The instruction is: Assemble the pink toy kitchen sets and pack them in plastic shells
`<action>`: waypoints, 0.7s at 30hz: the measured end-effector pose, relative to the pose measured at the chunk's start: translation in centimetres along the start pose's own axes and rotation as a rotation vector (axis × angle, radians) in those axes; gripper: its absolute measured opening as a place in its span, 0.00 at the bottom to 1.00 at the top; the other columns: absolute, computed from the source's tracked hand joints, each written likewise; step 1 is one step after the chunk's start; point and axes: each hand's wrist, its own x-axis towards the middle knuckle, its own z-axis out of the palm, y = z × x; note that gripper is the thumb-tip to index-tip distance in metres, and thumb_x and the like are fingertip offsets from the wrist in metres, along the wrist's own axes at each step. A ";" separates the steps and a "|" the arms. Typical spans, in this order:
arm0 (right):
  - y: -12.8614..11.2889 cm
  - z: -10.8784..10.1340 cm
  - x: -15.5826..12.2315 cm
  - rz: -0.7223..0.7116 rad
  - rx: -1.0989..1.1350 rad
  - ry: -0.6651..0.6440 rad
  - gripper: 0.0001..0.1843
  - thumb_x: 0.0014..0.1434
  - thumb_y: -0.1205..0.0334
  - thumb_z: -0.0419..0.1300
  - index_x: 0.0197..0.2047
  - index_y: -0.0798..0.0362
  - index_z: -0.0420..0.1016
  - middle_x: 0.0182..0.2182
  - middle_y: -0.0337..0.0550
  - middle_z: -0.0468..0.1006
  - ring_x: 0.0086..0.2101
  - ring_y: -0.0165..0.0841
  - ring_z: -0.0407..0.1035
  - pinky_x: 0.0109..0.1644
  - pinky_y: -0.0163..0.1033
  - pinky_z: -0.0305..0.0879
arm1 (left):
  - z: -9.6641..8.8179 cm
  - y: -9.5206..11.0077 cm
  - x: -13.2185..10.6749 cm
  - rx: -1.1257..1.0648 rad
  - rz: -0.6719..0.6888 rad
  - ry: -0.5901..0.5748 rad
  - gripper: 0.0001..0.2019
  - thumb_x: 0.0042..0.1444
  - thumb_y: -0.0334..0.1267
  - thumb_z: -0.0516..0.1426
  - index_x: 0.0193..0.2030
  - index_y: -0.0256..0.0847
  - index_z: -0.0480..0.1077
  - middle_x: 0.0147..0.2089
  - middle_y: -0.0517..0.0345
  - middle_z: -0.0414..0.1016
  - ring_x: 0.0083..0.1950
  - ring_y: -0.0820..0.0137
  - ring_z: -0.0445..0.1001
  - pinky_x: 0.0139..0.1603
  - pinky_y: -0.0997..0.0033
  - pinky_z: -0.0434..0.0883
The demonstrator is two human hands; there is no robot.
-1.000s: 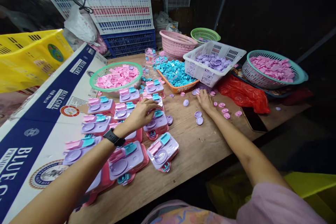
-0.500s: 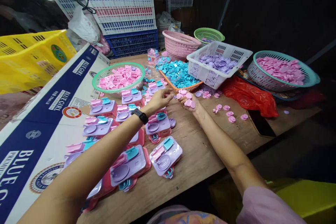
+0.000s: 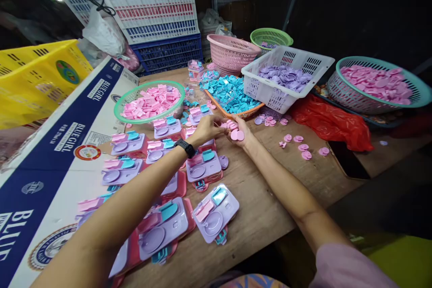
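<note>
My right hand is cupped palm-up over the wooden table, holding several small pink round pieces. My left hand, with a black watch at the wrist, reaches across and pinches at one of those pieces with its fingertips. Both hands hover just above several lilac toy trays fitted with pink and teal parts, which lie in rows toward me. More loose pink pieces and some purple ones lie on the table to the right.
A green bowl of pink blocks, an orange tray of teal parts, a white basket of purple dishes and a teal basket of pink pieces ring the back. A large cardboard box lies left. A red bag sits right.
My right hand gathered pink pieces from the table and came back toward the middle. My left hand left the trays and met it, now picking from the right palm.
</note>
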 end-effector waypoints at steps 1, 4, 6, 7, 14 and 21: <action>0.0 0.1 0.0 0.000 0.019 0.053 0.18 0.71 0.53 0.56 0.30 0.51 0.61 0.17 0.31 0.65 0.14 0.22 0.56 0.15 0.24 0.57 | -0.3 0.0 0.1 0.011 0.022 -0.010 0.12 0.52 0.37 0.64 0.42 0.33 0.81 0.30 0.56 0.77 0.30 0.72 0.69 0.31 0.73 0.61; -0.2 0.7 0.0 -0.037 -0.015 0.183 0.14 0.68 0.62 0.61 0.31 0.53 0.65 0.17 0.30 0.66 0.14 0.19 0.53 0.15 0.22 0.53 | -1.7 0.4 0.7 0.086 0.080 -0.015 0.10 0.55 0.38 0.61 0.37 0.34 0.81 0.29 0.57 0.75 0.29 0.73 0.67 0.31 0.72 0.59; -0.6 1.2 0.2 -0.101 -0.124 0.208 0.11 0.67 0.65 0.63 0.32 0.54 0.68 0.18 0.30 0.68 0.14 0.19 0.53 0.15 0.23 0.52 | -2.8 0.5 1.5 0.156 0.089 0.006 0.11 0.57 0.39 0.60 0.36 0.34 0.80 0.29 0.57 0.74 0.29 0.73 0.65 0.31 0.71 0.58; -1.0 1.5 0.4 -0.139 -0.184 0.212 0.12 0.66 0.65 0.64 0.31 0.54 0.69 0.18 0.30 0.68 0.14 0.19 0.54 0.15 0.24 0.53 | -3.4 0.5 2.0 0.193 0.088 0.025 0.11 0.58 0.40 0.59 0.37 0.34 0.80 0.29 0.57 0.74 0.29 0.73 0.64 0.31 0.70 0.58; -3.6 4.0 4.1 -0.253 -0.679 0.224 0.20 0.56 0.61 0.74 0.23 0.56 0.69 0.15 0.29 0.66 0.14 0.19 0.55 0.17 0.26 0.54 | -5.5 -2.0 5.1 0.432 0.053 0.111 0.12 0.54 0.34 0.62 0.44 0.32 0.80 0.33 0.53 0.78 0.31 0.70 0.68 0.35 0.70 0.61; -3.5 4.8 6.2 -0.184 -1.068 0.291 0.18 0.55 0.69 0.70 0.19 0.56 0.69 0.13 0.33 0.68 0.16 0.22 0.59 0.21 0.28 0.54 | -4.7 -5.2 5.6 0.523 0.051 0.085 0.09 0.55 0.34 0.61 0.39 0.33 0.81 0.34 0.49 0.81 0.33 0.67 0.72 0.37 0.68 0.65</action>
